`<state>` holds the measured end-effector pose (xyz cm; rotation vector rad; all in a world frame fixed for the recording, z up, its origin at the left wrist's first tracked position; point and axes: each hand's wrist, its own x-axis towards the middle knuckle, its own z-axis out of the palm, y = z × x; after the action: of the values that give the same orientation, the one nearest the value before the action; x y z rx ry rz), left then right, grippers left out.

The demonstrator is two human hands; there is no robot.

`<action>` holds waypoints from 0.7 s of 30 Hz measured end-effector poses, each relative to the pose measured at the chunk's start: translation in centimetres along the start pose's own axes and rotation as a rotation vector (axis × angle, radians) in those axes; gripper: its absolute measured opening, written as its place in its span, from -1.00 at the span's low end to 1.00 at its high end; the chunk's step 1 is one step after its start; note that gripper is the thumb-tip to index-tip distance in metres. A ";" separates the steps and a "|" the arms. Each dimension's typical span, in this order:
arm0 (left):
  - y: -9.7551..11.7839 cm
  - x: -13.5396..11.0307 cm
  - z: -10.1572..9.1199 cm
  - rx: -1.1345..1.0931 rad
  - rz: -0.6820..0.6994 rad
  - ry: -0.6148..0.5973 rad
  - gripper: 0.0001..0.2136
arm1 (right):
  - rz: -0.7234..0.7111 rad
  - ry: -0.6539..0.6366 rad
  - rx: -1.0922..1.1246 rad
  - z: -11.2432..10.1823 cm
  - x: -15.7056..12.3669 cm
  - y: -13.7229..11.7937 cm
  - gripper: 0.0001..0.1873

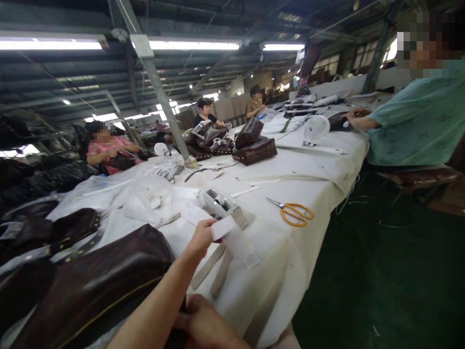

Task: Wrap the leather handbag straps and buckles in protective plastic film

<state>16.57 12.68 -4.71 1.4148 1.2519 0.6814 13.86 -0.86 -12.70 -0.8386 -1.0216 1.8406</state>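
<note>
My left hand point(203, 233) reaches out over the white-covered table beside a tape dispenser point(223, 206). Its fingers are closed on a small white card point(222, 229), and a clear plastic bag point(247, 249) hangs from the same spot, slightly blurred. Lower down, partly behind my left forearm, my right hand point(205, 317) has curled fingers around something dark that I cannot make out. A large dark brown leather bag point(119, 261) with a yellow zipper line lies to the left of both hands. Two grey-beige strips point(214, 271) rest on the table just below the plastic bag.
Orange-handled scissors point(296, 214) lie near the table's right edge. Brown studded bags point(256, 150) are piled farther back, near a slanting metal post point(163, 102) and a white fan point(317, 127). A co-worker in a green top point(417, 121) sits at right; several others work behind.
</note>
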 end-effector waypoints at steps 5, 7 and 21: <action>-2.0 -0.5 -6.1 -0.011 -0.251 0.047 -0.68 | 0.068 0.063 0.019 -0.2 0.3 -0.6 -0.82; -2.5 -0.4 -6.5 -0.011 -0.300 0.047 -0.68 | 0.068 0.063 0.000 -0.4 0.1 -0.8 -0.87; -2.8 0.7 -6.9 0.232 -0.222 0.200 -0.80 | 0.048 0.023 0.004 -0.1 -0.3 -0.6 -0.63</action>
<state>9.66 15.26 -5.72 1.3899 1.6624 0.5479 14.29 -0.90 -12.19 -0.8867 -0.9907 1.8689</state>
